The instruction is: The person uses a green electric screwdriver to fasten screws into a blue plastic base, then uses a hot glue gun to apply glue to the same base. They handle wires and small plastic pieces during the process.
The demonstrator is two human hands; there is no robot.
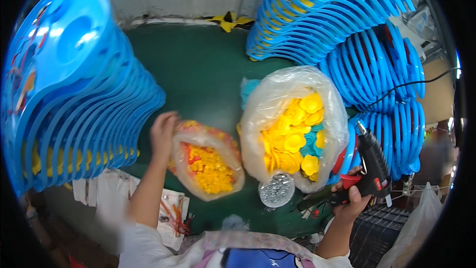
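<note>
My left hand [163, 131] reaches over the green table to the rim of a small clear bag of little yellow and red parts [208, 166], fingers curled at its left edge; whether it grips the bag is unclear. My right hand [351, 199] holds a black power screwdriver with a red trigger [373, 166], its tip pointing up. Between the hands stands a large clear bag of yellow and blue plastic caps [292, 129]. A small clear tub of silver screws [276, 190] sits in front of that bag.
A tall leaning stack of blue plastic trays [79, 94] fills the left. More stacks of blue trays [347, 25] curve along the back right and right side [391, 119]. The green tabletop [198, 64] lies between them. Papers [171, 213] hang at the near edge.
</note>
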